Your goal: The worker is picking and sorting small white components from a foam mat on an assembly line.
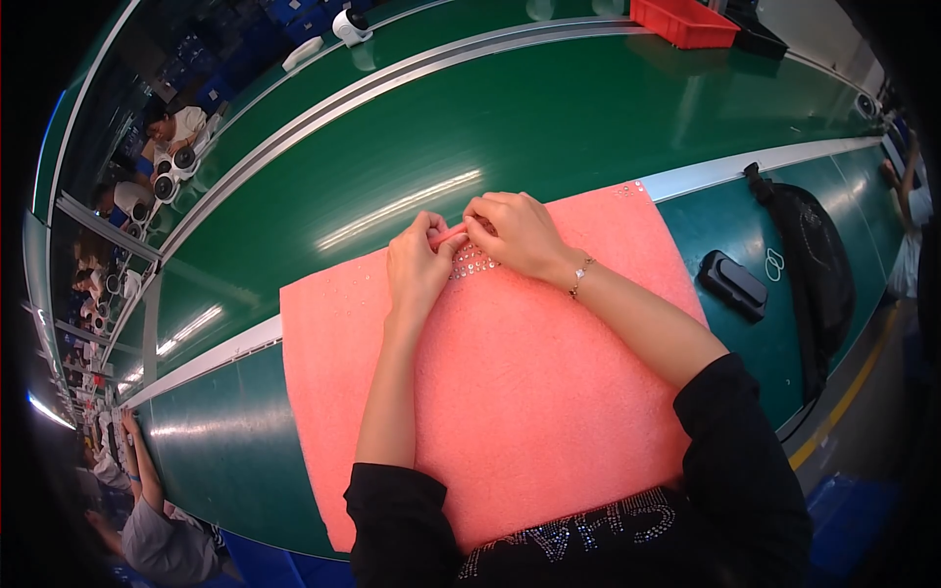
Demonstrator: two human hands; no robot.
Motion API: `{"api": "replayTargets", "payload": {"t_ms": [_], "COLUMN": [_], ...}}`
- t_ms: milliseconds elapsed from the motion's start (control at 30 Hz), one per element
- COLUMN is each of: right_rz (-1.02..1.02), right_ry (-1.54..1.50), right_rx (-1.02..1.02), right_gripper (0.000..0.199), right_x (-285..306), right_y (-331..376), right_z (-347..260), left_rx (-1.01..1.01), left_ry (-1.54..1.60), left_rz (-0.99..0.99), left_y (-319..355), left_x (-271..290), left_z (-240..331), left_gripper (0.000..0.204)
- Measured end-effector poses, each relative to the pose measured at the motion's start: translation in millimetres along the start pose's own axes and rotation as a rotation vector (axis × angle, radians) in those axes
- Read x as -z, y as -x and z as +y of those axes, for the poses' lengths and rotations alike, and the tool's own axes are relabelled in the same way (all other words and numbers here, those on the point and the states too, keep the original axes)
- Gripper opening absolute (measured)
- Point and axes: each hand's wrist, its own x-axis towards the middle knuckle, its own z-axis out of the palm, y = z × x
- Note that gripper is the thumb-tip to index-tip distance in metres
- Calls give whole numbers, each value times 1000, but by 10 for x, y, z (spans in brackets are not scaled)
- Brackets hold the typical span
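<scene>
A large pink foam sheet (529, 392) lies on the green table in front of me. Near its far edge my left hand (417, 265) and my right hand (515, 233) meet, fingertips pinched together on a thin pink strip (453, 235). A cluster of small shiny studs (473, 263) lies on the sheet just under my fingers. A thin bracelet sits on my right wrist. More tiny studs are scattered near the sheet's far corners.
A green conveyor belt (470, 127) runs across behind the sheet. To the right lie a black flat case (732, 284), a black bag (814, 265) and small rings. A red bin (684, 22) stands far back. Other people sit at the left.
</scene>
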Motion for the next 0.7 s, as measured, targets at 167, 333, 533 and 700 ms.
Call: {"api": "replayTargets", "payload": {"t_ms": [167,333,533,700], "right_rz": [-4,-13,-6,-9], "right_ry": [-5,-6,7,-1], "right_rx": [5,-8,-6,0], "right_gripper": [15,15,14,14], "right_x": [-18,-22,-42,-38], "right_y": [-1,2,14,14], "right_z": [-24,-10,-70,-84], "left_rx": [10,25,41,14], "left_ry": [-16,-22,-6,19], "left_rz": [5,9,16,48], "left_y": [29,34,69,81], "left_x": [14,11,29,3], "left_z": [7,28,-8,-57], "left_gripper": [27,27,28,28]}}
